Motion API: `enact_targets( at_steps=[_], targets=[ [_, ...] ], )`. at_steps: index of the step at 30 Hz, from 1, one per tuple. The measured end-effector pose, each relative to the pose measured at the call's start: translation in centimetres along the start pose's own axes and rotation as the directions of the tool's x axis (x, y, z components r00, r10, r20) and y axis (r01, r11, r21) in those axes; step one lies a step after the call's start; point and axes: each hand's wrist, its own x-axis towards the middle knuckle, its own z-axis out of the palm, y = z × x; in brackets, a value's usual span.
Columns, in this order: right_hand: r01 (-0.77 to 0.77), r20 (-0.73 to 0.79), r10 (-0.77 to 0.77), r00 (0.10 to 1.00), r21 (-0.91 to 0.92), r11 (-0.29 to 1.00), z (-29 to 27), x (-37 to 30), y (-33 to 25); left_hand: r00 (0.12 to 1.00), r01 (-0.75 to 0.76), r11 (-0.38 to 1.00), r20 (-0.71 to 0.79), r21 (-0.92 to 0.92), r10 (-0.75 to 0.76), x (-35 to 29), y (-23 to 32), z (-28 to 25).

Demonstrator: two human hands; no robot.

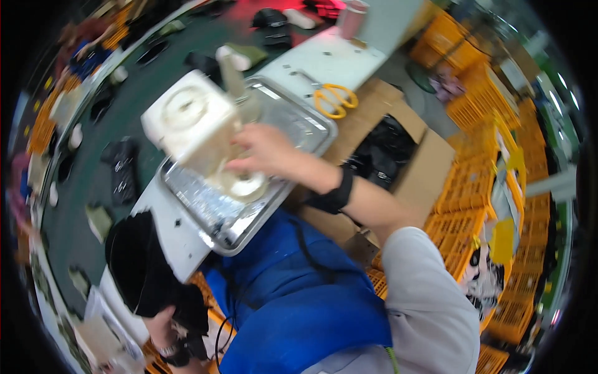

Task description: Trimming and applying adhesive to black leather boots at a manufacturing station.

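Note:
At the lower left, my left hand (162, 324) is closed on a black fabric piece (140, 262), which stands up from it and hides part of the fingers. My right hand (265, 149) reaches over a metal tray (212, 234), its fingers curled against a white box-shaped dispenser (187, 118). Motion blur hides what lies between those fingertips, if anything. Just below them in the tray is a white round roll (246, 186). A pale upright handle-like thing (232, 71) stands behind the hand.
Yellow-handled scissors (335, 100) lie on the white table (299, 68) right of the tray. An open cardboard box (427, 168) with black plastic stands beside it. A green conveyor belt (140, 168) carries several dark and pale pieces. Orange crates (461, 218) are stacked at right.

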Motion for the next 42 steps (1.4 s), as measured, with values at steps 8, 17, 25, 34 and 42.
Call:
enact_targets(
  at_steps=[8, 17, 25, 34, 42],
  targets=[
    [-0.129, 0.012, 0.129, 0.992, 0.176, 0.976, 0.9, 0.2, -0.8, 0.988, 0.029, 0.995, 0.151, -0.094, -0.015, -0.1, 0.3, 1.2],
    [-0.232, -0.013, 0.238, 0.971, 0.181, 0.956, -2.4, -1.0, -0.3, 0.942, 0.096, 0.983, 0.334, -0.154, -0.04, 1.1, 1.2, 1.7],
    [-0.164, 0.02, 0.163, 0.986, 0.109, 0.98, -3.1, -1.3, -1.1, 0.885, 0.107, 0.99, 0.463, -0.095, -0.052, 1.7, 2.2, 1.5],
    [-0.353, 0.07, 0.347, 0.935, 0.245, 0.903, -4.5, -0.5, -0.1, 0.55, 0.144, 0.989, 0.834, -0.032, -0.053, 4.3, 0.8, 2.5],
    [-0.57, 0.493, 0.319, 0.81, 0.789, 0.228, -4.8, 1.6, -2.8, 0.464, 0.227, 0.968, 0.886, -0.111, -0.007, 7.2, -0.4, 4.6]
  ],
)
